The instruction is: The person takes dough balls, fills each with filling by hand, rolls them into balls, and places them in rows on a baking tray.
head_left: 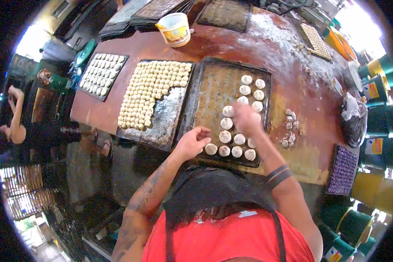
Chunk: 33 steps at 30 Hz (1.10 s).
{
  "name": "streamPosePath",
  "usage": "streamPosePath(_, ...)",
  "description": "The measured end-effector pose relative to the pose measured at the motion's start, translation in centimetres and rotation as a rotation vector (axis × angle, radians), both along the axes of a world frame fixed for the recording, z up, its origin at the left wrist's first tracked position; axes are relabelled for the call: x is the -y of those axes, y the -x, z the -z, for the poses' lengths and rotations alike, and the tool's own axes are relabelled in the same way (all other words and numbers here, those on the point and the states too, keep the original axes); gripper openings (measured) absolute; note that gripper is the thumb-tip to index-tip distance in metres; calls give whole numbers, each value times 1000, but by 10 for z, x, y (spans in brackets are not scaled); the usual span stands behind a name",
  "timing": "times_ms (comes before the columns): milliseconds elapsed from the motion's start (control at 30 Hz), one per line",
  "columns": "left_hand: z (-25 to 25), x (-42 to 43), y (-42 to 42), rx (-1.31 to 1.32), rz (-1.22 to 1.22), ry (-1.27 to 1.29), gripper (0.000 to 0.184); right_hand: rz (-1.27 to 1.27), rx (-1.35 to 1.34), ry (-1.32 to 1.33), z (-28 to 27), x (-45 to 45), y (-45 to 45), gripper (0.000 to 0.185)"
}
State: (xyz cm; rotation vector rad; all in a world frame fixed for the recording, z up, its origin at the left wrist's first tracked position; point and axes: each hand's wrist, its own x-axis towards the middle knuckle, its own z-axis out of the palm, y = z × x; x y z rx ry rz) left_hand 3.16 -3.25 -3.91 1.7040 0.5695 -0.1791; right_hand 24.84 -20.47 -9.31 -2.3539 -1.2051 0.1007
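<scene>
My right hand (245,117), blurred by motion, is over the round pale dough pieces on a dark baking tray (209,94); its fingers are too smeared to read. Close to the tray's near left part, my left hand (194,142) has its fingers curved and apart, with nothing seen in them. A dough ball (211,149) lies just below its fingertips. More dough balls stand in rows on the right and near side of this tray. To the left, another tray (168,118) holds many small dough pieces (139,94) packed together.
Small filling-like lumps (289,131) lie right of the tray. A white bucket (175,30) stands at the back, beside stacked trays (135,13). A tray of round pieces (101,75) is far left, a purple-filled tray (343,170) far right. Another person's raised arm (16,109) shows at left.
</scene>
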Motion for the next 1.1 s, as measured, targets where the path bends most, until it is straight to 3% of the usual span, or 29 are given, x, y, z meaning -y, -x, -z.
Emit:
streamPosePath(33, 4, -3, 8, 30, -11, -19, 31, 210, -105, -82, -5, 15, -25, 38)
streamPosePath(133, 8, -31, 29, 37, -70, -301, 27, 564, 286, 332, -21, 82, -87, 25)
streamPosePath(167, 11, -46, 33, -10, -132, -444, 23, 631, 442, 298, 38, 129, -117, 24)
streamPosePath(200, 43, -70, 45, 43, -207, -523, 19, 585, 382, 366, 43, 152, -127, 25)
streamPosePath(233, 28, -82, 43, -11, -263, -788, 16, 540, 327, 432, 42, 163, -127, 26)
streamPosePath(333, 38, -127, 58, -14, -399, -1310, 10, 547, 199, -269, 38, 169, -111, 26)
streamPosePath(400, 80, -167, 77, -29, -276, -1442, 10, 755, -674, -859, 1, 153, -76, 25)
streamPosePath(467, 48, -156, 67, -127, -306, -1379, 12, 837, -975, -1287, 23, 154, -69, 26)
streamPosePath(500, 36, -148, 59, -170, -318, -1346, 13, 775, -616, -886, 64, 162, -62, 30)
streamPosePath(567, 40, -132, 35, -55, -489, -875, 17, 575, -533, -557, 101, 152, -53, 39)
streamPosePath(633, 36, -99, 7, 94, -530, -376, 21, 403, -725, -611, 24, 75, -3, 18)
streamPosePath(667, 23, -75, -11, 189, -495, -118, 23, 323, -826, -630, -19, 34, 24, 19)
streamPosePath(700, 13, -54, -27, 220, -506, 63, 24, 223, -737, -329, -46, 16, 29, 28)
streamPosePath(733, 3, -37, -40, 249, -510, 245, 25, 152, -578, -258, -106, -7, 49, 33)
streamPosePath(767, -8, -27, -48, 266, -483, 332, 26, 5, -537, -486, -109, -18, 54, 26)
streamPosePath(800, -20, -19, -55, 284, -456, 419, 27, 9, -645, -536, -123, -27, 61, 24)
streamPosePath(1000, -57, 4, -67, 311, -369, 694, 31, -85, -4, -400, -122, -37, 58, 23)
streamPosePath(1100, -59, 7, -71, 402, -286, 667, 34, 36, -211, -415, -148, -26, 60, 26)
